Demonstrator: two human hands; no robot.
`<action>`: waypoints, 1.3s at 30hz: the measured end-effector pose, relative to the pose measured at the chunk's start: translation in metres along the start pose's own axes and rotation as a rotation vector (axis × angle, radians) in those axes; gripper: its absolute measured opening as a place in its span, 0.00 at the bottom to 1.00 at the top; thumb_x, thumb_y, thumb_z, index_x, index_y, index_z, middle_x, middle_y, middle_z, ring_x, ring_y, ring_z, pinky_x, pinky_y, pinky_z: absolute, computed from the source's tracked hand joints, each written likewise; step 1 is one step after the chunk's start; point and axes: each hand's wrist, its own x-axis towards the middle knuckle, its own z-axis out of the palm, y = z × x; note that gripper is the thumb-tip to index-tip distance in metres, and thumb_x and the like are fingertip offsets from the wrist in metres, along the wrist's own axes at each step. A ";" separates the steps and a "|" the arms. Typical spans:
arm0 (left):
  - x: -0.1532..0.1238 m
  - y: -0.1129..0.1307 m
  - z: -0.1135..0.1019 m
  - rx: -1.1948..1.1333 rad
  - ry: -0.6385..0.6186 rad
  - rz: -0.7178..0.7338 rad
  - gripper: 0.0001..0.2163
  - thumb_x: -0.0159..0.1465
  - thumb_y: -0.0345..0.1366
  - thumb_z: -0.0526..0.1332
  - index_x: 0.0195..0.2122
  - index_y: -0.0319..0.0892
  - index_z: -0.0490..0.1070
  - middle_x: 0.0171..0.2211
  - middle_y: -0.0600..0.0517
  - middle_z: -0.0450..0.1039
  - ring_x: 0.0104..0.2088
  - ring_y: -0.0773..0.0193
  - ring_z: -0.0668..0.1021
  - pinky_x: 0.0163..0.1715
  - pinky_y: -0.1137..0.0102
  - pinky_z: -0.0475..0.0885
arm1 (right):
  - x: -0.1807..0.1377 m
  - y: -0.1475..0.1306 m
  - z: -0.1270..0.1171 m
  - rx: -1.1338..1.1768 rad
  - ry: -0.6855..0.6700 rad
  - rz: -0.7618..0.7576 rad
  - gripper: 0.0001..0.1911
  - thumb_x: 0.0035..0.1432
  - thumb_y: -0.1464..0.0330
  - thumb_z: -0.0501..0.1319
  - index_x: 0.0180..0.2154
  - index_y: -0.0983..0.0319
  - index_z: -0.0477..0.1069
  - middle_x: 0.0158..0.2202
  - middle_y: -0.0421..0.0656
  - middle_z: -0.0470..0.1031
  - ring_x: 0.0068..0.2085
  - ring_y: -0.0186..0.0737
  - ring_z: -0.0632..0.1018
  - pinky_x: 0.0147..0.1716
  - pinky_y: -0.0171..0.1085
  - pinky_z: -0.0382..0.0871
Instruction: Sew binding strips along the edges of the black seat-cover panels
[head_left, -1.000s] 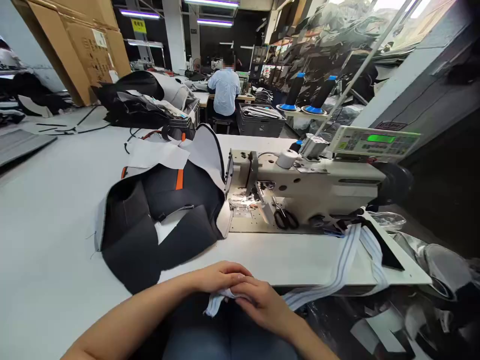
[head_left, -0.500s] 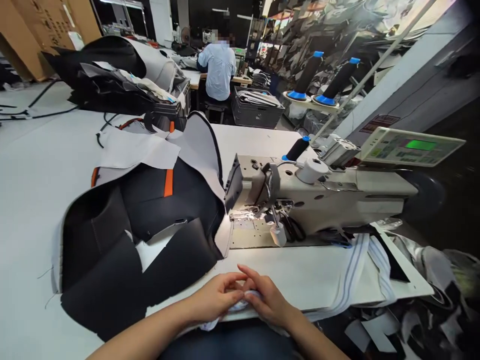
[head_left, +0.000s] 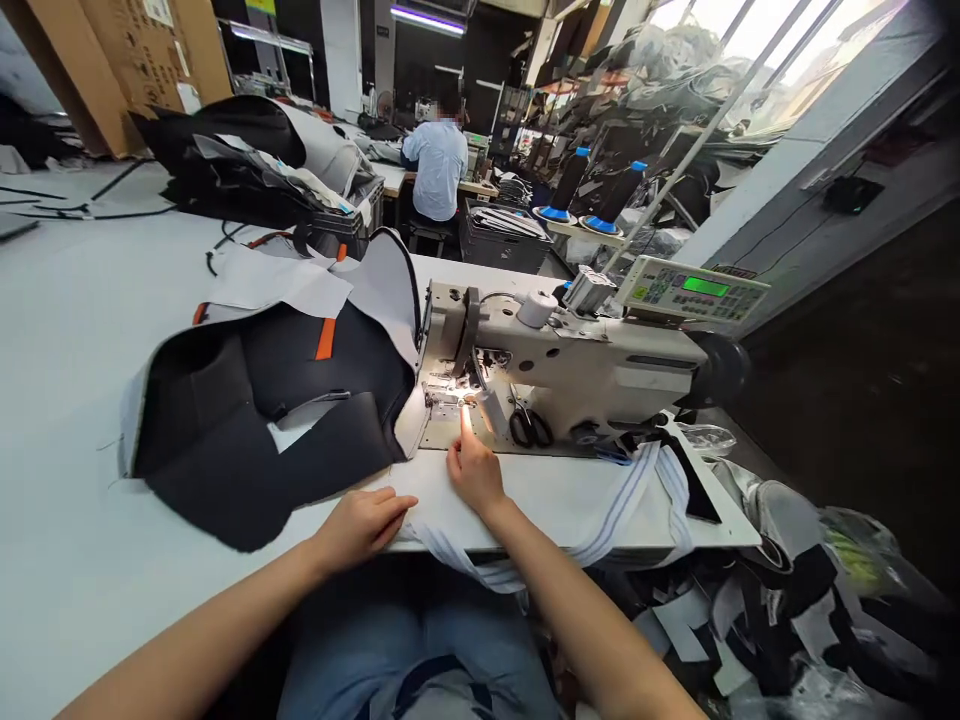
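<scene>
My right hand point(head_left: 472, 467) reaches toward the needle area of the sewing machine point(head_left: 570, 365), index finger stretched out near the lit needle plate, the other fingers curled. My left hand point(head_left: 364, 524) rests at the table's front edge, fingers pressing down on the white striped tape point(head_left: 626, 505), which runs from under both hands across the table and hangs off the right side. A black and grey padded piece with orange tabs point(head_left: 277, 400) lies left of the machine.
Scissors point(head_left: 529, 427) lie on the machine bed. A control panel point(head_left: 690, 290) and thread cones point(head_left: 592, 195) stand behind the machine. More black pieces point(head_left: 240, 170) are piled at the back left. A person point(head_left: 439, 165) sits far behind. Fabric scraps point(head_left: 757, 590) fill the right.
My hands were together at the table edge working the tape end. Now they are apart; the right hand has gone forward to the needle plate and the left lies flat on the tape.
</scene>
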 end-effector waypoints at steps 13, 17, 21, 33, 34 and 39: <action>0.055 -0.003 -0.042 0.537 -0.341 -0.103 0.25 0.61 0.47 0.62 0.56 0.40 0.64 0.37 0.45 0.70 0.35 0.57 0.74 0.30 0.69 0.67 | 0.003 -0.004 -0.001 -0.068 0.048 0.095 0.36 0.59 0.72 0.52 0.67 0.65 0.44 0.37 0.46 0.78 0.34 0.41 0.78 0.37 0.36 0.70; 0.078 -0.025 -0.035 0.514 -0.390 -0.059 0.19 0.66 0.43 0.55 0.54 0.39 0.65 0.37 0.45 0.70 0.36 0.57 0.74 0.30 0.69 0.66 | 0.008 -0.004 -0.001 -0.087 0.032 0.126 0.37 0.59 0.72 0.51 0.67 0.67 0.41 0.34 0.45 0.78 0.32 0.41 0.78 0.35 0.36 0.71; 0.091 -0.045 -0.018 0.507 -0.357 -0.083 0.19 0.67 0.38 0.52 0.57 0.38 0.62 0.40 0.44 0.68 0.36 0.58 0.74 0.31 0.69 0.67 | 0.014 -0.001 0.002 -0.089 0.040 0.144 0.36 0.59 0.71 0.51 0.67 0.68 0.42 0.35 0.47 0.78 0.32 0.43 0.78 0.35 0.37 0.72; 0.095 -0.059 -0.001 0.349 -0.383 -0.224 0.19 0.66 0.38 0.50 0.56 0.40 0.64 0.36 0.45 0.69 0.29 0.60 0.75 0.25 0.71 0.66 | 0.016 0.007 0.010 -0.020 0.092 0.135 0.27 0.61 0.70 0.48 0.61 0.70 0.57 0.30 0.46 0.75 0.30 0.41 0.76 0.34 0.36 0.72; 0.095 -0.059 -0.001 0.351 -0.398 -0.231 0.20 0.66 0.38 0.50 0.57 0.40 0.63 0.36 0.45 0.69 0.30 0.60 0.75 0.25 0.71 0.66 | 0.017 0.008 0.010 -0.031 0.083 0.137 0.27 0.61 0.70 0.48 0.61 0.70 0.57 0.29 0.46 0.75 0.32 0.42 0.76 0.35 0.36 0.72; 0.098 -0.055 -0.002 0.386 -0.446 -0.233 0.20 0.67 0.39 0.48 0.59 0.38 0.62 0.35 0.46 0.70 0.30 0.58 0.76 0.24 0.69 0.67 | 0.021 0.007 0.011 -0.104 0.025 0.157 0.29 0.59 0.69 0.51 0.61 0.70 0.57 0.26 0.45 0.73 0.37 0.47 0.77 0.36 0.38 0.72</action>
